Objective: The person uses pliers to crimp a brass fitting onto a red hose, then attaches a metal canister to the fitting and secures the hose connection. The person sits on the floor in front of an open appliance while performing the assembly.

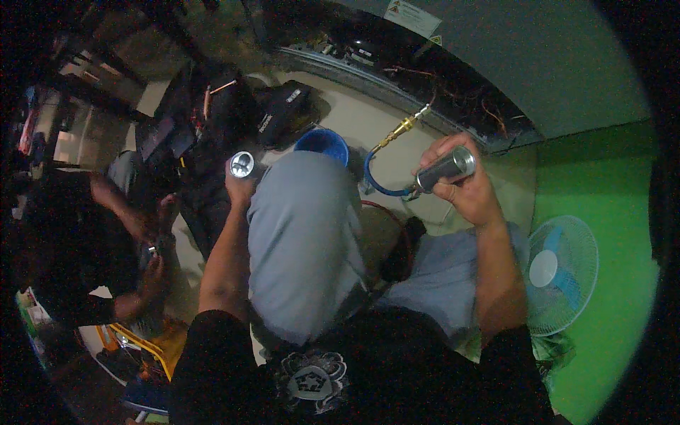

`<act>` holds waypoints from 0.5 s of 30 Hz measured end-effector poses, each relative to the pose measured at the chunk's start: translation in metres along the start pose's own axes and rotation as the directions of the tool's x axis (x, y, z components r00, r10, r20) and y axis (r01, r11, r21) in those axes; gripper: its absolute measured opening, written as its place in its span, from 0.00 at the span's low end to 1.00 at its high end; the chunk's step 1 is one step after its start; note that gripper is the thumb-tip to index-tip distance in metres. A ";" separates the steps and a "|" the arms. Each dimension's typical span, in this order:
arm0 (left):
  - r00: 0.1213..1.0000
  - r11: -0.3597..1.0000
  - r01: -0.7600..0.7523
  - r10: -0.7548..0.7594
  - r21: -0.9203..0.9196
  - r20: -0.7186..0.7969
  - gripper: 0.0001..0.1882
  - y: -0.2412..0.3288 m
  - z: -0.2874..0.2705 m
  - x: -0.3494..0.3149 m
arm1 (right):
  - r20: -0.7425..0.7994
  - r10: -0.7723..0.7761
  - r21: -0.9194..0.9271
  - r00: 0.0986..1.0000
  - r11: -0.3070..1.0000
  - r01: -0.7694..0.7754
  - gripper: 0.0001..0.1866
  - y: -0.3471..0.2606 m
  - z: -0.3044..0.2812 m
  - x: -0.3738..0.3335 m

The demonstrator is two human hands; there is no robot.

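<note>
Pale floor (340, 99) below, right hand (476, 193) encircles canister (445, 170).

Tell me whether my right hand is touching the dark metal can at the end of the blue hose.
Touching. The head view shows the right hand wrapped around the dark metal can, fingers along one side, thumb against the other.

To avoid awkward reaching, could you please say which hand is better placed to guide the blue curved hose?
Probably the right hand: it grips the dark metal cylinder at the hose end; the left hand holds a silver-ended can left of the grey-clad knee.
</note>
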State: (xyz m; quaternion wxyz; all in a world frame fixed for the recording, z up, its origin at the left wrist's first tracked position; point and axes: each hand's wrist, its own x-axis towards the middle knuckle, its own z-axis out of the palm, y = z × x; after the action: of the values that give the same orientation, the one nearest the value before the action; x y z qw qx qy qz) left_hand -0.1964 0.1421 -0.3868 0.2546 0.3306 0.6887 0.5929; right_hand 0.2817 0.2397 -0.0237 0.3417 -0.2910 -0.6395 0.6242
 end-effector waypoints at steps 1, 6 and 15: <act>1.000 0.999 0.015 -0.015 -0.029 0.003 0.34 -0.012 0.002 0.001 | -0.010 0.016 0.028 1.000 0.999 -0.016 0.29 -0.001 0.002 0.000; 0.986 0.981 0.164 -0.160 -0.102 0.045 0.38 -0.033 0.006 -0.005 | -0.024 -0.033 0.097 0.999 0.995 0.035 0.29 0.000 0.005 0.002; 0.993 0.991 -0.094 0.100 0.092 -0.057 0.50 -0.033 -0.005 -0.027 | 0.053 0.010 -0.021 0.999 1.000 -0.009 0.28 -0.003 -0.001 0.002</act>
State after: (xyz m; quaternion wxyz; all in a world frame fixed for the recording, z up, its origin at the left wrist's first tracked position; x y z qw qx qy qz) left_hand -0.1875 0.1153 -0.4192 0.1893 0.3565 0.7052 0.5829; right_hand 0.2813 0.2413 -0.0210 0.3187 -0.2810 -0.6533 0.6266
